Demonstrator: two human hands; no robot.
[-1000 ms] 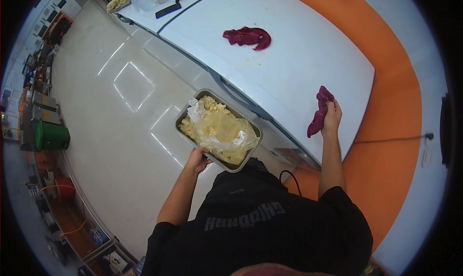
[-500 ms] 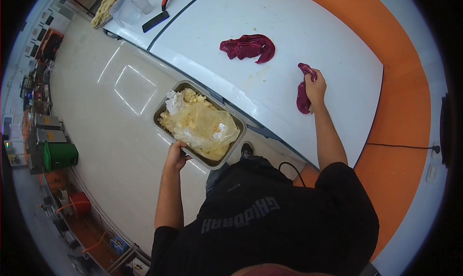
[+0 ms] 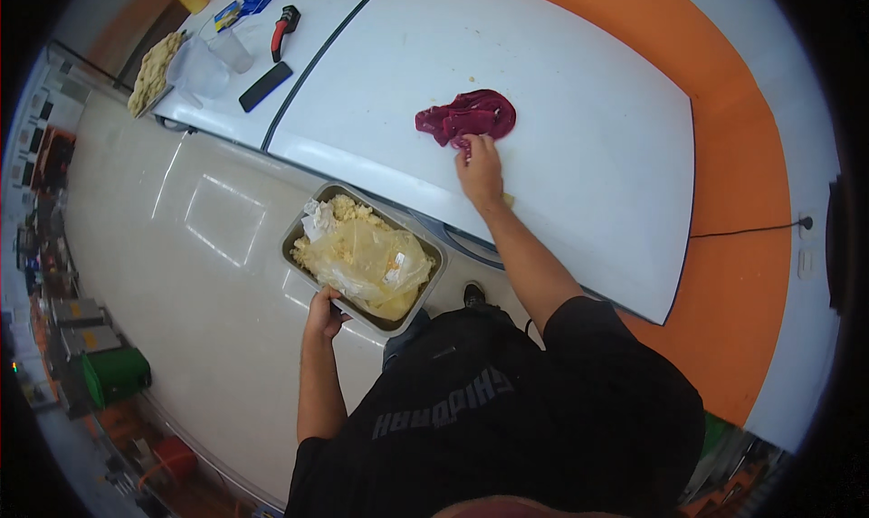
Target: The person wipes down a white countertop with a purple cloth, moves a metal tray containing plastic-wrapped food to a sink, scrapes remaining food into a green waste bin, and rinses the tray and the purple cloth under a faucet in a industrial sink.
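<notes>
At the left, my left hand point(image 3: 326, 313) is closed on the near rim of a grey rectangular pan point(image 3: 441, 269), held beside the table over the floor. In it lie crumbly pale-yellow pieces point(image 3: 351, 210), a crumpled clear plastic bag point(image 3: 367, 256) and white scraps point(image 3: 319, 219). My right hand point(image 3: 480, 170) is at the near edge of a bunched dark red cloth point(image 3: 471, 117) on the white table, its fingers pinched on dark red fabric. The hand hides most of what it grips. A small yellowish patch point(image 3: 509, 199) shows beside the right wrist.
On the table's point(image 3: 579, 75) far left are a black phone point(image 3: 265, 87), a red-and-black handheld tool point(image 3: 284, 34), a clear jug point(image 3: 197, 70), a clear cup point(image 3: 232, 51) and a pale lumpy mass point(image 3: 156, 73). A green bin point(image 3: 116, 376) stands left. A black cable point(image 3: 751, 230) runs to the right wall.
My right hand has moved left across the table from the right side to the bunched cloth, and the separate dark red piece no longer shows there. My left hand still holds the pan.
</notes>
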